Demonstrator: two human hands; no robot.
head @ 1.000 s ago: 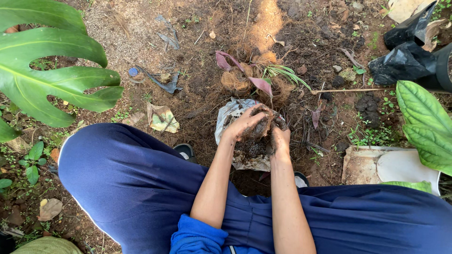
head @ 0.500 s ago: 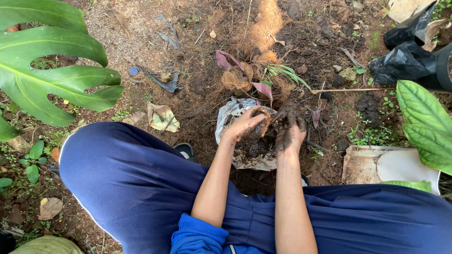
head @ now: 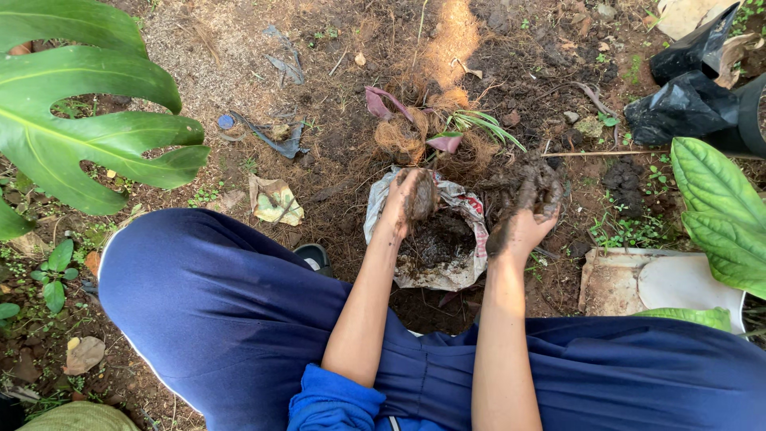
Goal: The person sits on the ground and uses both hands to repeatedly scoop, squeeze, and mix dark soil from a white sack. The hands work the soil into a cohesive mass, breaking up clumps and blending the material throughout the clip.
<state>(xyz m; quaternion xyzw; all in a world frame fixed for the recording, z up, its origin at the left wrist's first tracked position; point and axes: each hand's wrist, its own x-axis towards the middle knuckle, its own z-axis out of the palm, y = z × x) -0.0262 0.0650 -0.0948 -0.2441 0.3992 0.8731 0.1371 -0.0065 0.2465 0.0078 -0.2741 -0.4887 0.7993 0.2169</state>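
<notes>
Bare garden ground [head: 239, 48], littered with dry fibre and scraps.
Left hand [head: 408, 199] fingers curled shut around a dark clump of soil [head: 420, 195]; right hand [head: 523, 219] fingers half open, cupping loose soil [head: 531, 182]; both just above an open sack of soil [head: 439, 243]; beyond it, small uprooted plants [head: 435, 132]; far right, black plastic bag [head: 686, 96]; left, big split leaf [head: 80, 136].
</notes>
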